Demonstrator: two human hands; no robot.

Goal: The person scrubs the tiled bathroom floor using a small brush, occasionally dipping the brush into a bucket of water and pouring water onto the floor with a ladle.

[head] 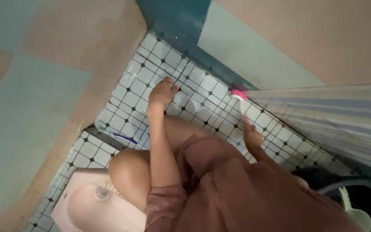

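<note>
Hands: left hand [163, 92] spread on tiled floor [202, 109]; right hand [251, 135] grip around one brush [239, 96].

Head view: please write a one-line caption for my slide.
Crouched on a white tiled floor, left hand pressing the tiles, right hand holding a pink-headed brush by the wall.

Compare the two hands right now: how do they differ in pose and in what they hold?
The left hand rests on the tiled floor and holds nothing; the right hand grips a brush with a pink head. The left hand is stretched further forward, while the right hand sits closer to the body, beside the striped curtain. Both are bare and low over the same white tiles.
</note>
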